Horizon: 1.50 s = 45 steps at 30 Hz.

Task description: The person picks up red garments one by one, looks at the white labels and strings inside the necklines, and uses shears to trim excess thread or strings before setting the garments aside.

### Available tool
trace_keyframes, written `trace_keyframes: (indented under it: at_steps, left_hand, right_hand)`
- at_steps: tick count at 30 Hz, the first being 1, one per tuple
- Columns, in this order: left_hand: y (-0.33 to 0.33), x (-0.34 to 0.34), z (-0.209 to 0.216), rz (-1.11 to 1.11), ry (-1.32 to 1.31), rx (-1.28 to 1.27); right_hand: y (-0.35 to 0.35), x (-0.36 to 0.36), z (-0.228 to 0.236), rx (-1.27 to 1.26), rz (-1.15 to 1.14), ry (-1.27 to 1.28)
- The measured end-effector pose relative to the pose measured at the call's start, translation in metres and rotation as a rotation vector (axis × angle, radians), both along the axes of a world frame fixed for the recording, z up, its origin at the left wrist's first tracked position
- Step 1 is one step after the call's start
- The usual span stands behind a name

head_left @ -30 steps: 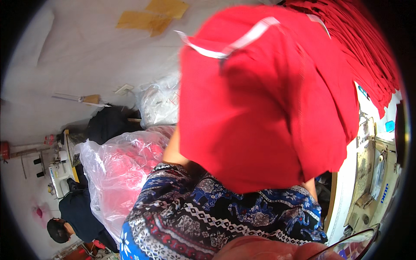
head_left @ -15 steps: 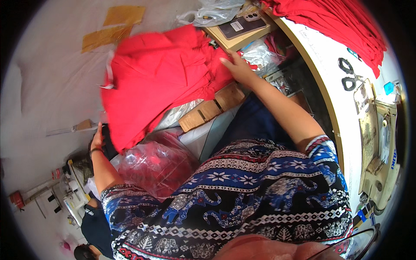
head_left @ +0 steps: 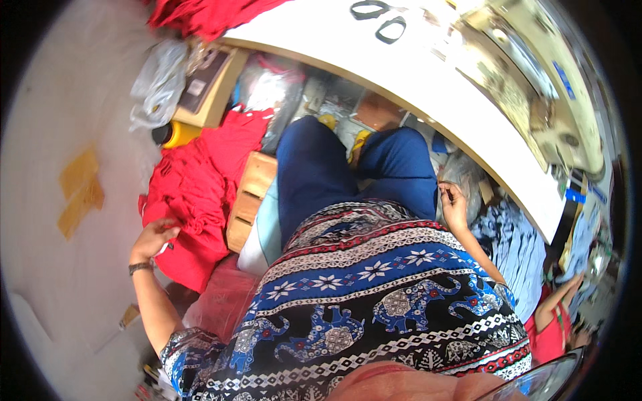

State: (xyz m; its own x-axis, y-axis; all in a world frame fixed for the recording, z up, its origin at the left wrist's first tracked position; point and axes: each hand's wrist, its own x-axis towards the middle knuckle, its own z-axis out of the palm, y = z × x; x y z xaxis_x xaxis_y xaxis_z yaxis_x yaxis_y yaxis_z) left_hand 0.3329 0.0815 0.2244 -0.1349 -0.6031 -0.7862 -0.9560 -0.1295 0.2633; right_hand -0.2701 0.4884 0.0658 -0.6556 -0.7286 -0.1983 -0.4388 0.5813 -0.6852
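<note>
My left hand lies over the crumpled red cloth on my left, its fingers stretched out and not gripped round it. A small white bit shows by the fingertips. My right hand is beside my right knee, with the fingers curled into a loose pinch. What they hold, if anything, is too small to make out. Clear plastic lies just beyond that hand. Between the red cloth and my left leg is a slotted wooden piece.
A white table curves across the front, bearing black-handled scissors, a sewing machine and more red cloth. A phone rests on a box at far left. Light-blue cloth is piled at right, near another person's arm.
The red cloth, earlier spread between both hands, now lies bunched at my left. My right hand has left it and moved to my right knee. The view has turned right.
</note>
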Motion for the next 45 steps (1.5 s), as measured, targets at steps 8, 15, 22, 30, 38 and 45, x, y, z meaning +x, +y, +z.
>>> trace_keyframes:
  at_steps: [8, 15, 22, 30, 38, 45]
  left_hand:
    - [-0.032, -0.271, -0.033, -0.673, 0.384, -0.209]
    - [-0.007, -0.407, -0.022, -1.045, 0.513, -0.362]
    - [0.055, -0.406, -0.061, -0.944, 0.518, -0.237]
    - [0.107, -0.325, -0.150, -0.766, 0.204, -0.439]
    - [0.092, -0.341, -0.166, -0.610, 0.254, -0.346]
    - [0.088, -0.343, -0.171, -0.601, 0.201, -0.493]
  right_hand:
    - [0.016, 0.020, -0.024, -0.181, -0.082, 0.006]
    - [-0.045, 0.002, 0.093, -0.398, -0.365, 0.174]
    - [-0.045, -0.034, 0.106, -0.445, -0.097, 0.493]
    - [-0.055, -0.039, 0.105, -0.353, -0.227, 0.402]
    - [-0.063, -0.041, 0.098, -0.513, -0.204, 0.410]
    - [-0.065, -0.037, 0.103, -0.433, -0.312, 0.287]
